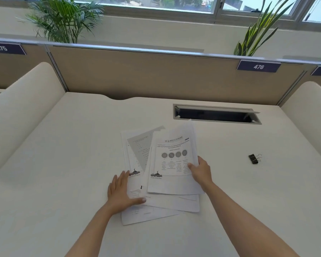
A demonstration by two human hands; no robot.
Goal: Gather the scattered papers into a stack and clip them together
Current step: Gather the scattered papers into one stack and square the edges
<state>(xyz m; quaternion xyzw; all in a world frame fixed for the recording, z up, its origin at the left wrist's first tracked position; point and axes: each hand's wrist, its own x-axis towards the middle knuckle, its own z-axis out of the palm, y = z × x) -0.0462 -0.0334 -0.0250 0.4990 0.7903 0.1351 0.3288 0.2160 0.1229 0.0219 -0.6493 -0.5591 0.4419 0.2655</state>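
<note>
Several printed white papers [161,199] lie in a loose, fanned pile on the cream desk [63,164]. The top sheet [171,164] shows four grey circles and a black logo. My right hand [200,170] grips that sheet's right edge, thumb on top, and its far end lifts slightly. My left hand [121,191] lies flat with fingers spread against the pile's left edge, thumb resting on a lower sheet. A black binder clip [254,158] sits alone on the desk, well to the right of the pile.
An open cable slot [216,114] is set into the desk behind the papers. A tan partition [156,75] labelled 476 closes the back, and cream side dividers [20,108] stand left and right. Plants stand behind the partition.
</note>
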